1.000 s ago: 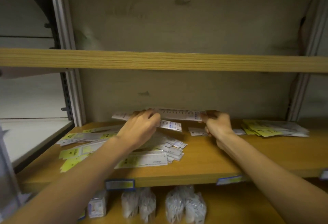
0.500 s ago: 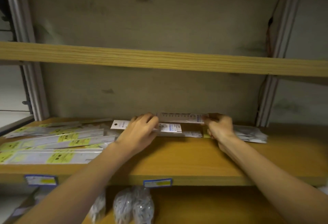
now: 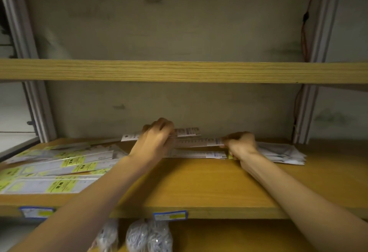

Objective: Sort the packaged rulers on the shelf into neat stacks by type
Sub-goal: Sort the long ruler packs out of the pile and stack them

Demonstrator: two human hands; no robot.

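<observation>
At the back middle of the wooden shelf (image 3: pixel 199 188), both hands hold a bundle of white packaged rulers (image 3: pixel 197 142). My left hand (image 3: pixel 157 140) grips its left part, fingers curled over the packs. My right hand (image 3: pixel 240 144) pinches the right end. More white packs (image 3: pixel 197 154) lie flat under the held ones. A loose spread of yellow-labelled packaged rulers (image 3: pixel 59 170) covers the shelf's left side. Another heap of white packs (image 3: pixel 282 153) lies to the right, behind my right wrist.
A wooden shelf board (image 3: pixel 183 71) runs across above the hands, leaving a low gap. Grey metal uprights (image 3: pixel 37 112) stand at both sides. Blue price tags (image 3: pixel 169 215) sit on the front edge. Clear bags of small items (image 3: pixel 148 235) lie on the shelf below.
The view has shifted, so the yellow-labelled rulers now sit further left. My left hand has risen a little toward the back wall, lifting the left end of the bundle; my right hand keeps its hold.
</observation>
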